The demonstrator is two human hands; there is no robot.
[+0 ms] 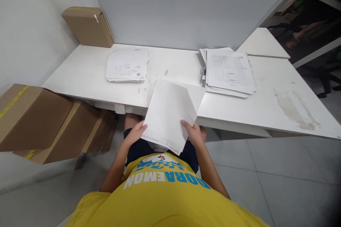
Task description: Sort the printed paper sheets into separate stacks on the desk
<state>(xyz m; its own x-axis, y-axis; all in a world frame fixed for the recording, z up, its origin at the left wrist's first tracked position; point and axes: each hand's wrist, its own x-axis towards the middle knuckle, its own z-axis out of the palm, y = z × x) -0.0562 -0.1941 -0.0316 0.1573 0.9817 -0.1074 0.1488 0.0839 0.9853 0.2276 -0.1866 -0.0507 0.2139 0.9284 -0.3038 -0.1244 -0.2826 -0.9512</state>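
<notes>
Here at the fingers, the paper point(169, 113) is pinched from both sides: its left edge is caught under the thumb of the left hand point(136, 132), its right edge is clasped likewise by the right hand point(194, 133). Print is shown along the near end; the far end is held over the front of the bench point(266, 111). Part of a second sheet point(197, 94) is covered by it. Farther out, a left stack point(127, 64) is neatly squared, a right stack point(230, 71) raggedly fanned. A box point(86, 28) is set beside the panel point(183, 7); more boxes point(34, 118) are lined up leftward.
</notes>
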